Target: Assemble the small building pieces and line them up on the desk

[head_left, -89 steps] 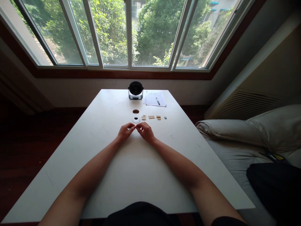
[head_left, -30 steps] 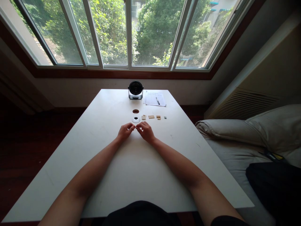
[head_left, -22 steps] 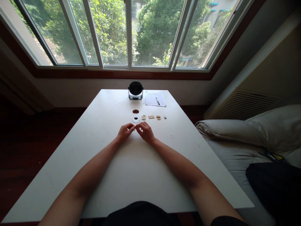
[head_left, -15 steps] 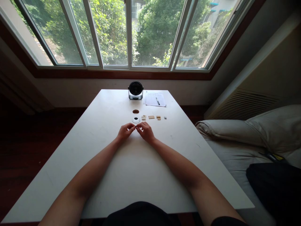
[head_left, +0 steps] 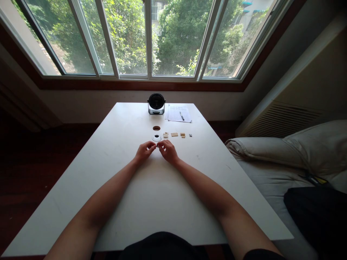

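Note:
My left hand point(head_left: 145, 150) and my right hand point(head_left: 167, 150) meet over the white table point(head_left: 159, 202), fingertips pinched together. Between them shows a tiny dark piece point(head_left: 157, 145), too small to name and mostly hidden by the fingers. Just beyond the fingertips lies a white ring-shaped disc point(head_left: 156, 138) with a dark centre. To its right, small tan pieces lie in a row: a loose cluster point(head_left: 165, 135), a studded block point(head_left: 174, 134) and a stacked pair point(head_left: 183, 135). At the row's right end are small grey pieces point(head_left: 190, 135).
Behind the disc is a brown round hole point(head_left: 156, 128) in the tabletop. A black round device on a stand point(head_left: 156, 103) is at the far edge, with papers point(head_left: 177, 113) and a pen point(head_left: 181, 116) beside it. A cushioned sofa point(head_left: 271, 177) borders the table's right side.
The fingertips have shifted very slightly around the tiny piece; the right fingers sit a touch further right. Everything on the table stays in place.

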A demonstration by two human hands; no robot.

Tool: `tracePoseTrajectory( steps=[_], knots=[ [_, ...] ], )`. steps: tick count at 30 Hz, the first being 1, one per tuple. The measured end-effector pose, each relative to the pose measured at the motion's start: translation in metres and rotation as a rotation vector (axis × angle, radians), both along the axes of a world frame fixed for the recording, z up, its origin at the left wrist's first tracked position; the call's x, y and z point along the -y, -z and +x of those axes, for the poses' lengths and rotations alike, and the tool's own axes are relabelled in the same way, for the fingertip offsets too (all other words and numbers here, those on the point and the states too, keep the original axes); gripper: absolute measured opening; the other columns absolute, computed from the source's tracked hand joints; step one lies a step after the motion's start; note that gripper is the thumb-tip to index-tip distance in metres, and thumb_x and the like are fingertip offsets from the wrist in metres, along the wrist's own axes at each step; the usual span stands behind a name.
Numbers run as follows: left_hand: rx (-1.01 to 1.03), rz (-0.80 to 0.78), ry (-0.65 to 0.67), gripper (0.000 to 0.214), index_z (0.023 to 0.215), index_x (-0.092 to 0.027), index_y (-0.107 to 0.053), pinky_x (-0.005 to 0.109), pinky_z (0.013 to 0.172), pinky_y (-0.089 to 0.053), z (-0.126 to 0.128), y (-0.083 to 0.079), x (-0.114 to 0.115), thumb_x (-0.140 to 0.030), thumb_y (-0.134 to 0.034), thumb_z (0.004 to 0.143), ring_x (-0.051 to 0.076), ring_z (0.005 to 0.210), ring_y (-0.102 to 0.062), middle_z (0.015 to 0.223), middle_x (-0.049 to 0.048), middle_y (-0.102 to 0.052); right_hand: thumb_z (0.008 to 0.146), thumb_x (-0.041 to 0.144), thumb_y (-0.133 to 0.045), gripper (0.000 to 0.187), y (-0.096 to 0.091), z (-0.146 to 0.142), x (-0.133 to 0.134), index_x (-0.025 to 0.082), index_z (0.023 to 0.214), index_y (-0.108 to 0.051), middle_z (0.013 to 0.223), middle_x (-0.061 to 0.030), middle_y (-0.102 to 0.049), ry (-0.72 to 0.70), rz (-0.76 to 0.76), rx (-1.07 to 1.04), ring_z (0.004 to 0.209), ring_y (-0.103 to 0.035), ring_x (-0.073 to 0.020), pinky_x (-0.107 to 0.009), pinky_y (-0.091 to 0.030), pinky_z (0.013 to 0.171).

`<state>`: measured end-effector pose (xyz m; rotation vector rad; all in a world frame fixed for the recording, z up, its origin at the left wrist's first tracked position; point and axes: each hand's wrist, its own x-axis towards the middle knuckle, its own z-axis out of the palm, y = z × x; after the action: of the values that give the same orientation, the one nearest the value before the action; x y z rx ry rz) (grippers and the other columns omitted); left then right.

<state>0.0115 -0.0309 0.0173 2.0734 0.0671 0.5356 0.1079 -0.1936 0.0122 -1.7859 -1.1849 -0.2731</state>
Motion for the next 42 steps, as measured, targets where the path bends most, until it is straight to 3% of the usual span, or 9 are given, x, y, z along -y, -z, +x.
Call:
tracePoseTrajectory(
  steps=[13,25,33,42],
  knots=[
    [0.052,0.055,-0.025,0.017,0.093,-0.021,-0.069,0.028,0.072,-0.051,-0.0002,-0.0011,0.0010,-0.036,-0.062,0.088,0.015,0.075,-0.062,0.088,0.0030,-0.071,0.093,0.028,-0.059,0.008,0.0011,0.0022,-0.0002,0.023,0.089,-0.065,0.083,-0.0034,-0.063,-0.021,-0.008,-0.064,0.082,-0.057,-0.0191,-0.030,-0.048,0.066],
    [-0.046,0.021,-0.004,0.035,0.083,-0.018,-0.066,0.027,0.068,-0.050,-0.0011,-0.0020,-0.0005,-0.047,-0.050,0.094,0.015,0.071,-0.061,0.078,0.0028,-0.068,0.094,0.026,-0.060,0.007,-0.0001,0.0002,0.0005,0.024,0.092,-0.066,0.086,-0.0036,-0.064,-0.031,-0.003,-0.013,0.085,-0.057,-0.0194,-0.031,-0.049,0.073],
    [-0.004,-0.013,-0.019,0.027,0.087,-0.019,-0.068,0.026,0.063,-0.050,-0.0022,-0.0041,0.0027,-0.045,-0.058,0.089,0.015,0.070,-0.061,0.081,0.0025,-0.069,0.092,0.026,-0.059,0.008,-0.0038,-0.0024,0.0008,0.025,0.096,-0.066,0.087,-0.0045,-0.065,-0.025,-0.006,-0.047,0.086,-0.057,-0.0208,-0.033,-0.051,0.072],
    [0.027,-0.010,-0.036,0.022,0.091,-0.020,-0.068,0.026,0.063,-0.052,-0.0019,-0.0025,0.0018,-0.041,-0.061,0.088,0.014,0.069,-0.060,0.084,0.0030,-0.069,0.093,0.046,-0.058,0.028,0.0006,0.0035,-0.0015,0.022,0.084,-0.069,0.083,-0.0034,-0.067,-0.057,0.023,-0.248,0.078,-0.060,-0.0175,-0.030,-0.051,0.068]
  ],
)
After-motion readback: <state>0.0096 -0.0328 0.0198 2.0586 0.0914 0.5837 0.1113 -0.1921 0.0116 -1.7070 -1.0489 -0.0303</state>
